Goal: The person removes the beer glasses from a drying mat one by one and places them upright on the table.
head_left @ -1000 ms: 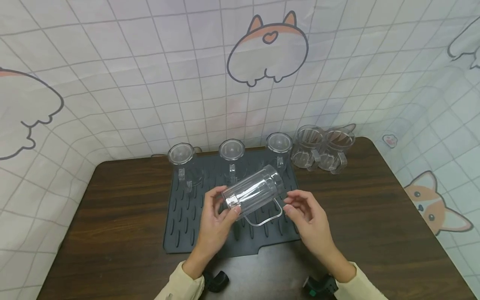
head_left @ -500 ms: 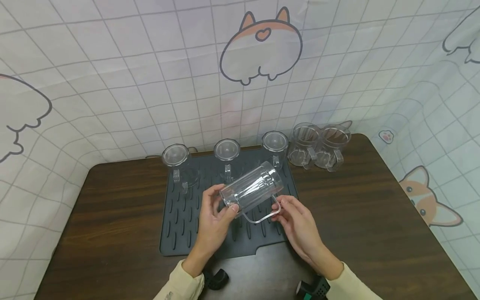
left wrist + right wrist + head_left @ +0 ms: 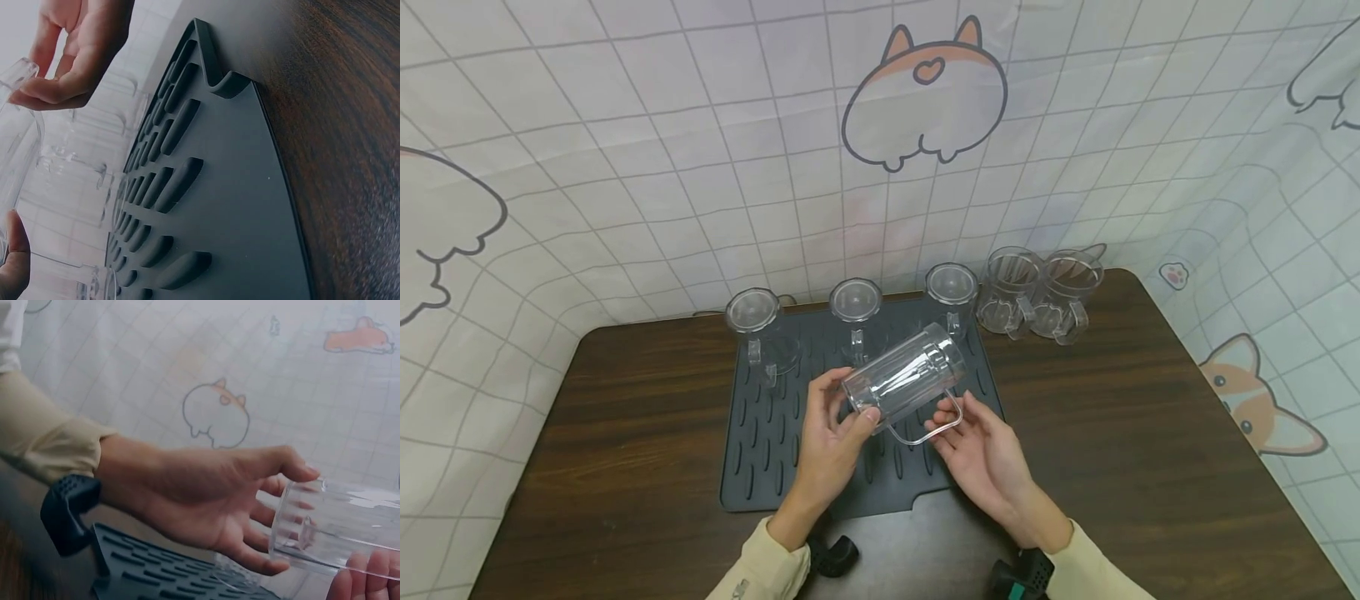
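A clear glass mug point(image 3: 904, 377) is held tilted above the dark drying mat point(image 3: 760, 487). My left hand point(image 3: 831, 442) grips its left end, thumb in front and fingers round the far side. At the mug's lower right, my right hand point(image 3: 988, 467) has its fingers curled at the handle point(image 3: 925, 437), palm turned up. In the left wrist view the right hand point(image 3: 87, 50) touches the handle's bend. The right wrist view shows the left hand point(image 3: 200, 500) round one end of the mug point(image 3: 350, 519), and the right fingertips point(image 3: 378, 569) close beside it.
Upside-down glass mugs stand along the mat's back edge: one at left point(image 3: 752, 312), one in the middle point(image 3: 855, 302), one at right point(image 3: 951, 287). Two upright mugs, the nearer point(image 3: 1006, 292) and the farther point(image 3: 1067, 292), stand on the wooden table point(image 3: 1112, 400) beside the mat.
My right hand has come left to the mug's handle, and its palm has turned upward. The left hand keeps its grip, with the mug almost still.
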The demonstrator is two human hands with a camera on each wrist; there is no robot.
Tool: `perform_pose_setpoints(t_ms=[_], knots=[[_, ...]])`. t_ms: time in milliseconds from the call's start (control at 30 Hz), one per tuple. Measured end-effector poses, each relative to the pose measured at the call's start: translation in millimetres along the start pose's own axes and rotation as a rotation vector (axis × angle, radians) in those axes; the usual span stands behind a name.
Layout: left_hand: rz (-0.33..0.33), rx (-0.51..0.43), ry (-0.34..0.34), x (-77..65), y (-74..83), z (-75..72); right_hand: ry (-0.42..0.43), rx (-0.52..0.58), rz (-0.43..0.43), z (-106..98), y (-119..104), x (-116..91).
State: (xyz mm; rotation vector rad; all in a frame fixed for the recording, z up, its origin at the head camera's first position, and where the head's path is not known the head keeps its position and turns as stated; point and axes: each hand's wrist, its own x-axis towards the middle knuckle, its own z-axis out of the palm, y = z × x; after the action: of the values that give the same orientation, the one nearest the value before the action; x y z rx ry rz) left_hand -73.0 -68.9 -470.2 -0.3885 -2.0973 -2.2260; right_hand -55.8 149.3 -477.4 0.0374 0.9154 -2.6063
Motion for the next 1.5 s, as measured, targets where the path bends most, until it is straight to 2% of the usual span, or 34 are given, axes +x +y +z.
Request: perform_pose_setpoints(t_ms=[267,633,800,1033,1100,1233,1333,1500], knots=[[-0.007,-0.001,-0.002,1.1,-2.6,1.1,-0.018,0.071,0.010,3,3,3],[-0.007,-0.003,-0.024,2.5,-4.1,-1.7,0.056,0.095,0.042,8,1,1],[0.006,0.012,-0.040,4.1,-6.0,-5.0,0.035,0.103,0.054,11,0,-1],[-0.029,-0.007,-0.082,3.9,-1.7,-10.2,-0.018,0.096,0.032,14,-1,-4],[-0.033,0.023,-0.094,3.7,-1.0,-11.0,-0.042,0.086,0.012,13,-2,-5],[-0.029,0.152,-0.098,3.9,-0.1,-12.7,-0.097,0.070,-0.028,11,-4,-6],[-0.004,0.246,-0.101,4.2,-0.2,-15.0,-0.103,0.047,-0.053,11,-6,-7],[0.037,0.352,-0.117,3.7,0.5,-22.7,-0.096,0.008,-0.094,11,-13,-10]])
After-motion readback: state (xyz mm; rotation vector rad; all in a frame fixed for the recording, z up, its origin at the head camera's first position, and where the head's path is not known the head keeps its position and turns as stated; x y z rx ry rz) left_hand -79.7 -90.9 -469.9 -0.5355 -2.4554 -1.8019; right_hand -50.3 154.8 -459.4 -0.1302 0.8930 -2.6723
